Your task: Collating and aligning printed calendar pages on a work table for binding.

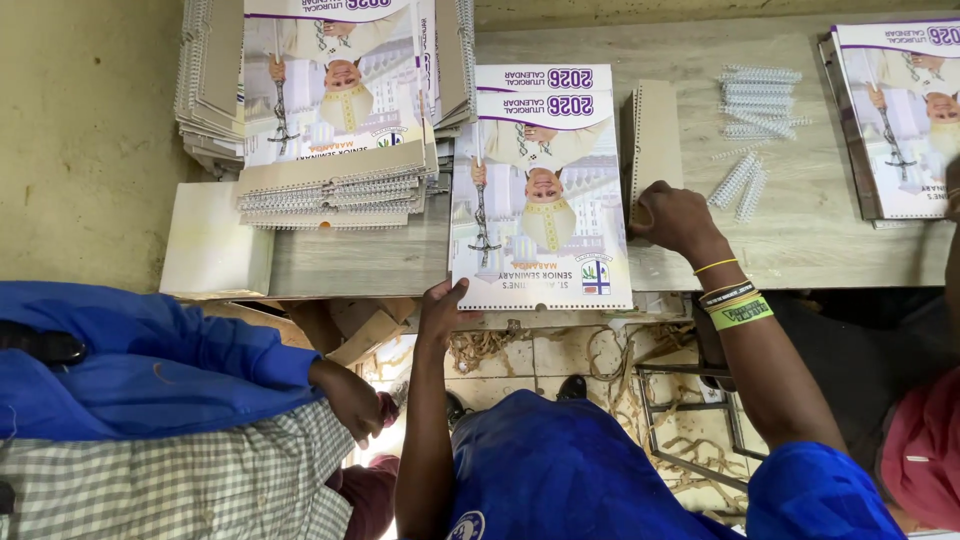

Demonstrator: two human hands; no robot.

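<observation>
While the view looks straight down from the wearer's head, a glossy printed calendar (541, 190) lies flat on a pale, worn wooden table (800, 230), directly ahead of both hands and between them, its long axis running away from the body so that its bottom edge overhangs the near table edge. The left hand (443, 312) meets that near bottom edge at the left corner, fingers curled up against the paper, seemingly pinching it, though the grip itself is hidden under the sheet. The right hand (676, 215) rests further up, just beside the calendar's right edge, fingers bent down onto a thin stack of plain cardboard sheets (655, 140) with punched holes along one side; whether it clamps them or only presses is not clear. The hands are apart, the calendar's width between them, and the left one is the nearer to the calendar. The right wrist wears several bands, one green. Right of the cardboard lies a loose heap of white wire binding coils (757, 120), springy and ribbed. To the left stands a tall stack of bound calendars (335, 110), wire spines toward the viewer, and another calendar pile (895, 110) sits at the far right. A neighbouring person in a blue sleeve (150, 360) and checked cloth stands at the left, hand hanging below the table
</observation>
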